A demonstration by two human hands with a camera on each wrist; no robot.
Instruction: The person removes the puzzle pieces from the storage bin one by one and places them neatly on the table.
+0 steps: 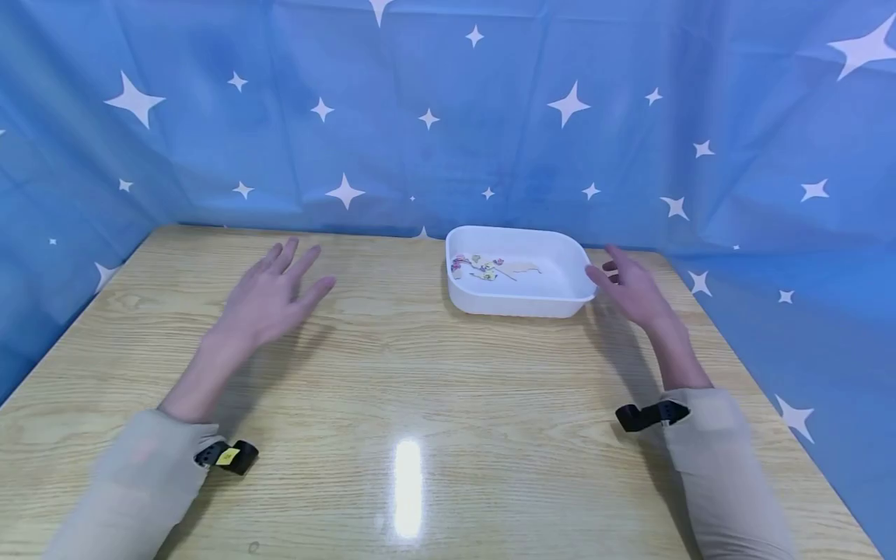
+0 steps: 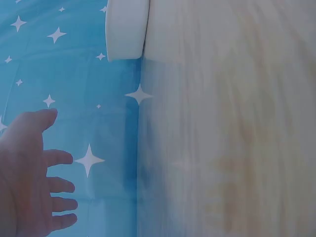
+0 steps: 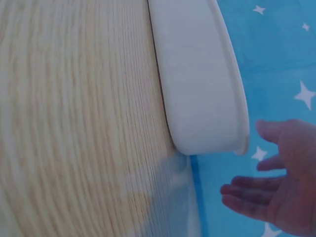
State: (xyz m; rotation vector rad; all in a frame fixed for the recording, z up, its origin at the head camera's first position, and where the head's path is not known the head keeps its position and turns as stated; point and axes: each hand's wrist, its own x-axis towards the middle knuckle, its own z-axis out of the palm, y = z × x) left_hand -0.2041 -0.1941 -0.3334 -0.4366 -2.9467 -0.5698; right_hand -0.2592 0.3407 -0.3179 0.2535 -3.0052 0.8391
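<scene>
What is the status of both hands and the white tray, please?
Left hand empty, above table. Right hand empty, at right end of white tray. Tray on table, small pieces inside. Nothing visible between right hand and tray.

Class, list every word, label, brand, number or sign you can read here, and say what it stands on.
No text is legible.
Yellow label on the black left-wrist camera: marks too small and blurred to read.
White tray, blue cloth: no lettering visible.

Head view looks forward and down; 2 closer, sideways-tilted wrist views share its white tray point(image 1: 518, 306).
</scene>
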